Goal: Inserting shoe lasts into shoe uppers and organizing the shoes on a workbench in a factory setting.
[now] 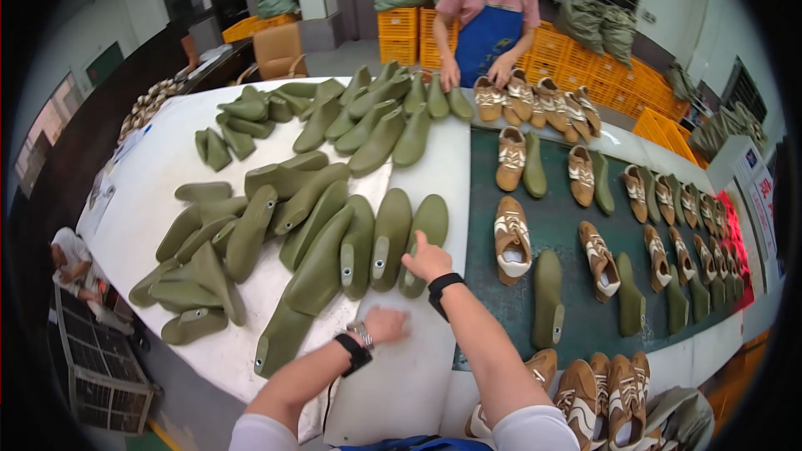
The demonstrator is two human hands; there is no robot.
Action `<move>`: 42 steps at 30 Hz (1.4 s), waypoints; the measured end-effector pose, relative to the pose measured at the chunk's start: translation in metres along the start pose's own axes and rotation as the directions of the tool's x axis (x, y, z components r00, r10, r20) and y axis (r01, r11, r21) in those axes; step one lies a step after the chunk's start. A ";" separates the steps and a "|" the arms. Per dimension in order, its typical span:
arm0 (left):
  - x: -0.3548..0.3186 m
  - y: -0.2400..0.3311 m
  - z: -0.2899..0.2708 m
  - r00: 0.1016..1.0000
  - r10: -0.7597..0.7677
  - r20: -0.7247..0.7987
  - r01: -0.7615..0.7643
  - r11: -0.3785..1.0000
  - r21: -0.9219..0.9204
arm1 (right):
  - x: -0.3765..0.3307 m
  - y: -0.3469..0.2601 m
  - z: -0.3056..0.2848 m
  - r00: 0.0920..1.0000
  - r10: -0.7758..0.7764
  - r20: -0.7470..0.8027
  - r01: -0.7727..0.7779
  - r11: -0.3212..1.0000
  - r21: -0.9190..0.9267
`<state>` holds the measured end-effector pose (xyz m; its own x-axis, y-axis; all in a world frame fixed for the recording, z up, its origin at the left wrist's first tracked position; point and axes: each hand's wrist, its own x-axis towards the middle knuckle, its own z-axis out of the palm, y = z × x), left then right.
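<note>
My right hand (428, 262) is on the heel part of a green shoe last (431, 219), the rightmost of an upright row near the middle; its index finger points along the last and the other fingers are partly hidden. Left of it lie another green last (391, 225) and one more (357, 246). My left hand (387, 326) hangs over the white tabletop, below the row, its fingers smeared by motion and nothing visible in it. Brown and white sneakers (512, 238) stand on the green conveyor belt (501, 317) to the right, many paired with a green last (547, 296).
More lasts (196, 284) pile up at the left of the white table (175, 129). Across it a co-worker in a blue apron (484, 42) handles sneakers (489, 98). Other sneakers (622, 401) stand at the near right edge. Orange crates (398, 33) line the back; a wire cage (104, 367) stands lower left.
</note>
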<state>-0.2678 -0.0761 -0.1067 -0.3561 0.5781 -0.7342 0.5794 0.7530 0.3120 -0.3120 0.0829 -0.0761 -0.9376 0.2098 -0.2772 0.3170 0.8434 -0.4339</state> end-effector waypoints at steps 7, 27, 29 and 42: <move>-0.001 -0.036 -0.099 0.621 -0.511 -0.595 0.478 0.848 -0.229 | 0.002 -0.004 -0.005 1.000 0.026 0.018 -0.025 0.999 -0.027; -0.077 0.045 0.056 0.681 -0.286 -0.674 0.256 0.956 -0.147 | -0.174 0.028 0.041 1.000 0.019 -0.006 -0.019 1.000 0.024; -0.099 0.057 0.089 0.732 -0.204 -0.650 0.209 0.975 -0.071 | -0.217 0.034 0.049 1.000 0.012 -0.011 -0.012 1.000 0.020; -0.063 -0.121 0.028 0.478 -0.332 -0.813 0.459 0.884 -0.091 | -0.303 0.053 0.080 0.996 -0.021 -0.091 0.019 0.999 -0.028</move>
<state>-0.2946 -0.2125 -0.1153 -0.9589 0.2817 0.0351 0.2816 0.9595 -0.0063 0.0003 0.0247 -0.0833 -0.9532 0.2360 -0.1890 0.2954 0.8606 -0.4149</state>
